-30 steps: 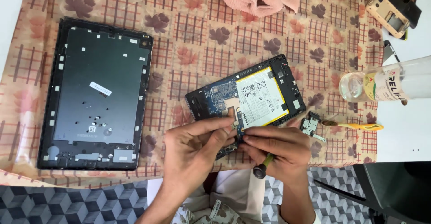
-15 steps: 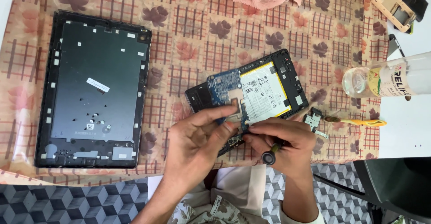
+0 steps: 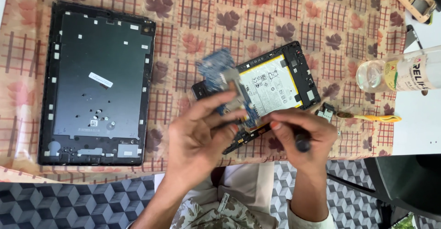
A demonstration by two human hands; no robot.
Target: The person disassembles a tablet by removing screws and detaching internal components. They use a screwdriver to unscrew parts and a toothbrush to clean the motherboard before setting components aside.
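Hands at work over a patterned tablecloth (image 3: 285, 22). Left hand (image 3: 197, 139) pinches a blue circuit board (image 3: 225, 84) between thumb and fingers, lifting it tilted above the near end of an opened tablet frame (image 3: 301, 61). The board looks blurred. A white battery (image 3: 271, 86) sits in that frame. Right hand (image 3: 303, 130) is closed around a dark-handled tool (image 3: 302, 142), its tip hidden near the frame's edge. A second, larger dark tablet shell (image 3: 96, 77) lies flat, well apart to the left. A clear bottle (image 3: 399, 73) lies to the right, with a yellow tool (image 3: 372, 117) near it.
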